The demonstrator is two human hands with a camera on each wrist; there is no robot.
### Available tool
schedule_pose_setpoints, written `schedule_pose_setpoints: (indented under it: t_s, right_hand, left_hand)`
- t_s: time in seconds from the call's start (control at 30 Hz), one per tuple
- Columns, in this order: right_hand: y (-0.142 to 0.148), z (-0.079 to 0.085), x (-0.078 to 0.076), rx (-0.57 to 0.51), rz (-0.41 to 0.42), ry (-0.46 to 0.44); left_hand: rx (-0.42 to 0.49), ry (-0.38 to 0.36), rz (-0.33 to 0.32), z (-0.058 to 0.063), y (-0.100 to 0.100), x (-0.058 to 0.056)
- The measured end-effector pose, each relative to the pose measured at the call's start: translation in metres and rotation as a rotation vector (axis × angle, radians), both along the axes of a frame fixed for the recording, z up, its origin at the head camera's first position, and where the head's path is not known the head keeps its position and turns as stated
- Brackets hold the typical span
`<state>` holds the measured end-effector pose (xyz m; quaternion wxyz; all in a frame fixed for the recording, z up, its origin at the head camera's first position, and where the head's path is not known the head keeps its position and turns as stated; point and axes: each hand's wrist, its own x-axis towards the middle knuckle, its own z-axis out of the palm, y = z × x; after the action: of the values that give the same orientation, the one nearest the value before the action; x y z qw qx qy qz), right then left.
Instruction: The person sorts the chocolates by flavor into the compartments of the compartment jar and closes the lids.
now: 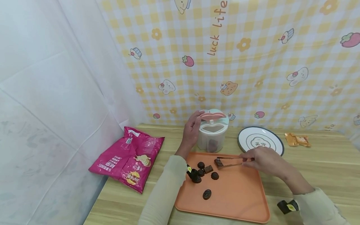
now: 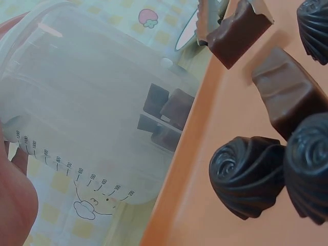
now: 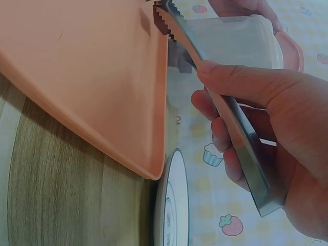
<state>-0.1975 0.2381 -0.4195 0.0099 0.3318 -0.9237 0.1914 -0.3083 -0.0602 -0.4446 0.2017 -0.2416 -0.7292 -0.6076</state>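
Observation:
My left hand point(image 1: 192, 129) grips the upper left side of a clear lidded container point(image 1: 204, 142), fingertips by its raised pink flap point(image 1: 212, 116). Dark chocolates point(image 2: 177, 107) lie at the bottom of that container in the left wrist view. Metal tongs point(image 3: 236, 123) are in my right hand point(image 1: 265, 160), between thumb and fingers. Their serrated tips hold a brown chocolate piece point(image 1: 218, 162) low over the far part of an orange tray point(image 1: 239, 197). Several other chocolates lie on the tray, among them an oval one point(image 1: 207, 194) and a block-shaped one point(image 1: 208, 169).
Left of the tray lies a pink bag of chips point(image 1: 126, 159). Behind my right hand are white plates with a dark rim point(image 1: 244, 137), and small orange packets point(image 1: 297, 140) lie further right. A checked cloth point(image 1: 239, 68) hangs behind the wooden table.

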Motion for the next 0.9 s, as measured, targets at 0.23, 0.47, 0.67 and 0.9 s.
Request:
schedule_pose_setpoints:
  t_s: [0.23, 0.47, 0.67, 0.9]
  right_hand:
    - [-0.001, 0.004, 0.003, -0.009, 0.009, 0.019]
    - [-0.003, 0.013, 0.006, -0.041, 0.024, 0.096]
    - [-0.008, 0.020, 0.008, -0.136, 0.050, 0.153]
    - [-0.009, 0.026, 0.007, -0.255, 0.064, 0.279]
  left_hand:
    - [-0.002, -0.006, -0.006, 0.000, -0.001, 0.000]
    - [0.002, -0.011, -0.013, 0.000, -0.001, 0.002]
    - [0.002, -0.015, -0.012, 0.000, -0.001, 0.002]
    - [0.020, 0.010, -0.018, -0.001, 0.000, 0.000]
